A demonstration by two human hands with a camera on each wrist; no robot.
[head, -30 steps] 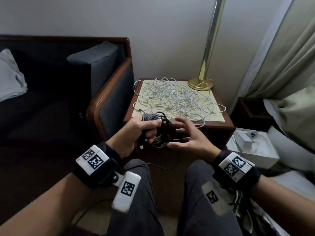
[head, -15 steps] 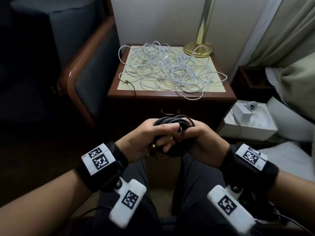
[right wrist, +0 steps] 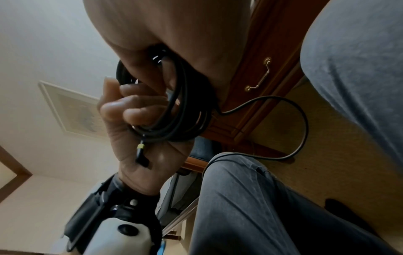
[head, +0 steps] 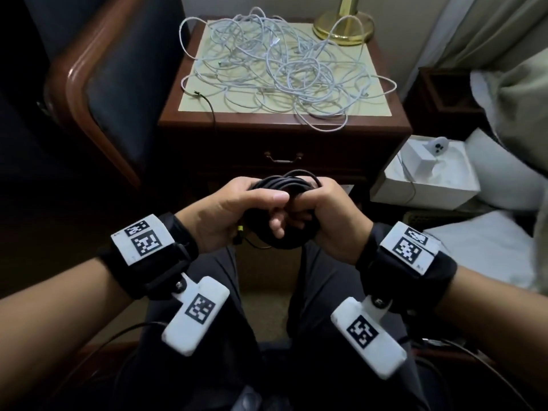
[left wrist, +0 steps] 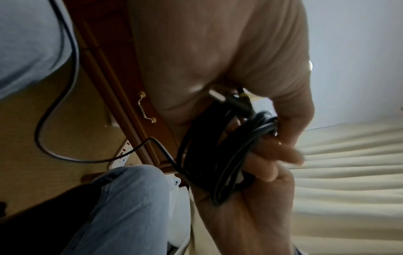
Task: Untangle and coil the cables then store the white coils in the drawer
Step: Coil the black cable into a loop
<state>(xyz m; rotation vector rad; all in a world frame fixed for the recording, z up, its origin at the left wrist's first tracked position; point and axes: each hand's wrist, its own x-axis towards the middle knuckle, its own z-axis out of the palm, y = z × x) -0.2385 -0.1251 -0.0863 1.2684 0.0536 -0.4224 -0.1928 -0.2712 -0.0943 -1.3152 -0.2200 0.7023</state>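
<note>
Black round-jacketed cable, wound into a coil (head: 284, 215), sits upright between your knees with your left hand (head: 234, 215) and right hand (head: 332, 215) both clamped on it (tangled white cables (head: 281, 69) lie ahead on the nightstand, above the shut wooden drawer (head: 283, 157)).

No readable words, brand names or numbers appear in any view. The only markings are black-and-white square code tags (head: 146, 242) on the wristbands and camera housings just behind each hand, carrying no legible text.
</note>
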